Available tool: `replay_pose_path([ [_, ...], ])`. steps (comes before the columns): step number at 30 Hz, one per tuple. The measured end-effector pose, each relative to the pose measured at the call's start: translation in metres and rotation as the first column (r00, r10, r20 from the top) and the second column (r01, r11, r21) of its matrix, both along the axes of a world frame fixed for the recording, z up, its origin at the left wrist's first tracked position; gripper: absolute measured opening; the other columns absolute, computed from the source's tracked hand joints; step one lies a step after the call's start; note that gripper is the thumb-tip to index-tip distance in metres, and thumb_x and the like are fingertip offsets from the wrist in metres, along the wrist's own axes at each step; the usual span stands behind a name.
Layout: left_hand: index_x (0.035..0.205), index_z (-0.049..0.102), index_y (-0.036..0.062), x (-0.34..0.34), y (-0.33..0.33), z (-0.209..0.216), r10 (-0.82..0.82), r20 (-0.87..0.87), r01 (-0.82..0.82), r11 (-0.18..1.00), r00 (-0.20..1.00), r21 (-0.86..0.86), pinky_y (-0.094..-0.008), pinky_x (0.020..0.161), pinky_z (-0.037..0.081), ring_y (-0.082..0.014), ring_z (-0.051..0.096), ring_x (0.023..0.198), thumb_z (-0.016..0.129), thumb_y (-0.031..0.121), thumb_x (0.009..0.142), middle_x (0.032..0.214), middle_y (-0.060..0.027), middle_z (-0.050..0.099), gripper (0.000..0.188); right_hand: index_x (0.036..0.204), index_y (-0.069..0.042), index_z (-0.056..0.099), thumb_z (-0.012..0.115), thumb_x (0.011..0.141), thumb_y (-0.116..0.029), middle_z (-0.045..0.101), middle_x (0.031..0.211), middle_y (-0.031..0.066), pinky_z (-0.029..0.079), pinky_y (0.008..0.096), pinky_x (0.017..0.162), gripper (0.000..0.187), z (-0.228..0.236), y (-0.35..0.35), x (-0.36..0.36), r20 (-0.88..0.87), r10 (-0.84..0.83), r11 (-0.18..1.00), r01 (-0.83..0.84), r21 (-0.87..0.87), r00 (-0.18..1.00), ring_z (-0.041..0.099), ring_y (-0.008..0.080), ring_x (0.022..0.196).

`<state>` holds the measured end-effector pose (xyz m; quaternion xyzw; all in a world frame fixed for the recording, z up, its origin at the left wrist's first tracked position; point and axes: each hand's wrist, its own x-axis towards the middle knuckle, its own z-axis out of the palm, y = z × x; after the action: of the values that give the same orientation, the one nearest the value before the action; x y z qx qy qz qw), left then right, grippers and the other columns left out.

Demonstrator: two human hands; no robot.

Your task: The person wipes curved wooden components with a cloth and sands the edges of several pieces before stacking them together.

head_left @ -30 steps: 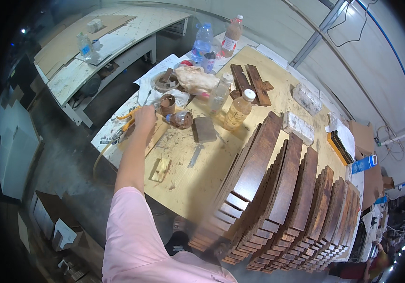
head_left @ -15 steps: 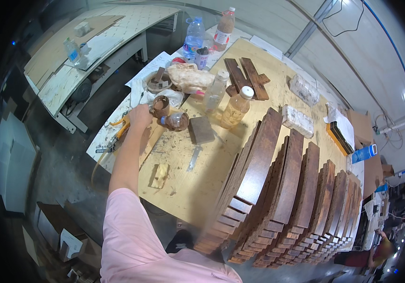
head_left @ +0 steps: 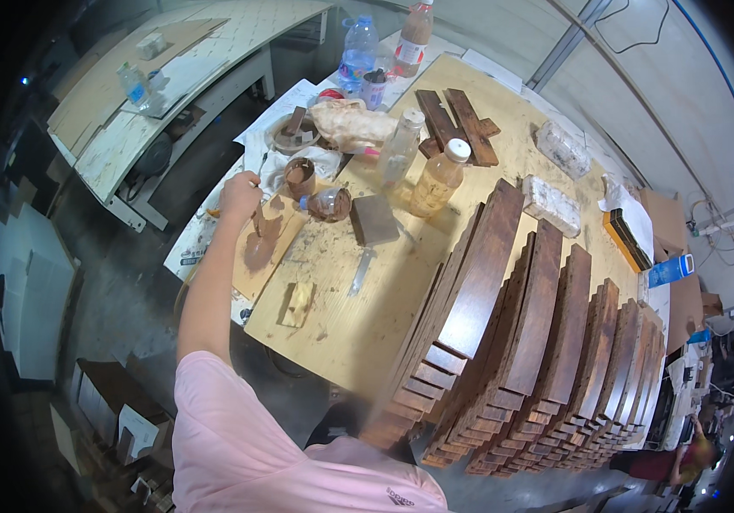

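My left hand (head_left: 240, 195) is closed at the table's left side. It appears to grip a thin brown stick-like tool (head_left: 257, 224), mostly hidden by the fingers, whose lower end meets brown paste (head_left: 261, 248) spread on a small board (head_left: 280, 256). Just right of the hand stands an open brown-stained cup (head_left: 300, 176). Beside that, a clear bottle with brown contents (head_left: 329, 204) lies on its side. The orange-handled tool is mostly covered by my hand and arm. My right hand is out of view.
Stacks of curved brown wooden slats (head_left: 504, 316) fill the table's right. A dark block (head_left: 375, 221), a metal scraper blade (head_left: 361, 272) and a yellowish sponge-like piece (head_left: 298, 304) lie mid-table. Two upright bottles, one white-capped (head_left: 437, 181), stand behind. A second table (head_left: 119, 162) is at far left.
My left hand has shifted left over the orange-handled tool, uncovering the board with brown paste. The whole view has tilted slightly. Bottles and slats stay in place.
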<state>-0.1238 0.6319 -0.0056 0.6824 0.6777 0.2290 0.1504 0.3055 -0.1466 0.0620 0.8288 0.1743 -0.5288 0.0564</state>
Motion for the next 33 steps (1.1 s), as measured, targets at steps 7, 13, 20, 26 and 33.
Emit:
replay_pose_path([
  [7, 0.1, 0.073, 0.0063, -0.026, -0.056, 0.037, -0.032, 0.07, 0.032, 0.999, 0.997, 0.005, -0.0384, 0.072, 0.055, -0.0287, 0.072, 0.08, 0.066, 0.008, 0.081, 0.086, -0.0163, 0.073, 0.021, 0.12, 0.006, 0.061, 0.076, 0.084, -0.032, 0.07, 0.11, 0.0208, 0.051, 0.0394, 0.087, 0.054, -0.005, -0.014, -0.007, -0.02, -0.025, 1.0, 0.024, -0.012, 0.999, 0.064, 0.0255, 0.099],
  [13, 0.09, 0.074, 0.002, -0.064, -0.085, 0.018, -0.05, -0.043, 0.041, 0.981, 0.998, -0.19, -0.0377, 0.069, 0.055, -0.0269, 0.072, 0.072, 0.066, 0.01, 0.082, 0.082, -0.0186, 0.073, 0.014, 0.119, 0.007, 0.062, 0.076, 0.084, -0.031, 0.07, 0.109, 0.0205, 0.051, 0.0386, 0.086, 0.054, -0.005, -0.038, -0.008, -0.037, -0.05, 0.999, 0.05, 0.002, 0.998, 0.064, 0.0245, 0.098],
  [20, 0.102, 0.06, 0.0036, -0.063, -0.129, 0.01, 0.267, 0.532, -0.026, 0.908, 0.804, -0.417, -0.0271, 0.052, 0.05, -0.0127, 0.061, 0.057, 0.05, 0.013, 0.099, 0.076, -0.0077, 0.066, 0.014, 0.118, 0.008, 0.062, 0.076, 0.084, -0.03, 0.07, 0.108, 0.0202, 0.051, 0.0376, 0.085, 0.053, -0.018, -0.069, -0.031, -0.07, -0.101, 0.994, 0.103, 0.02, 0.992, 0.064, 0.0233, 0.097],
  [26, 0.11, 0.058, 0.0045, -0.065, -0.148, -0.014, 0.37, 0.785, -0.099, 0.923, 0.497, -0.372, -0.0261, 0.055, 0.052, -0.0125, 0.061, 0.06, 0.048, 0.018, 0.104, 0.08, -0.0061, 0.066, 0.018, 0.118, 0.009, 0.062, 0.076, 0.084, -0.028, 0.071, 0.107, 0.0199, 0.052, 0.0369, 0.084, 0.052, -0.035, -0.108, -0.046, -0.131, -0.154, 0.985, 0.163, 0.064, 0.979, 0.063, 0.0223, 0.096],
  [33, 0.1, 0.068, -0.0037, -0.04, -0.162, -0.032, 0.295, 0.733, -0.281, 0.949, 0.613, -0.147, -0.0235, 0.052, 0.05, -0.0122, 0.063, 0.06, 0.058, 0.009, 0.098, 0.075, -0.0077, 0.066, 0.017, 0.107, 0.008, 0.068, 0.077, 0.082, -0.026, 0.073, 0.094, 0.0164, 0.053, 0.038, 0.078, 0.042, -0.085, -0.151, 0.02, -0.218, -0.124, 0.977, 0.158, 0.145, 0.968, 0.064, 0.0212, 0.085],
])
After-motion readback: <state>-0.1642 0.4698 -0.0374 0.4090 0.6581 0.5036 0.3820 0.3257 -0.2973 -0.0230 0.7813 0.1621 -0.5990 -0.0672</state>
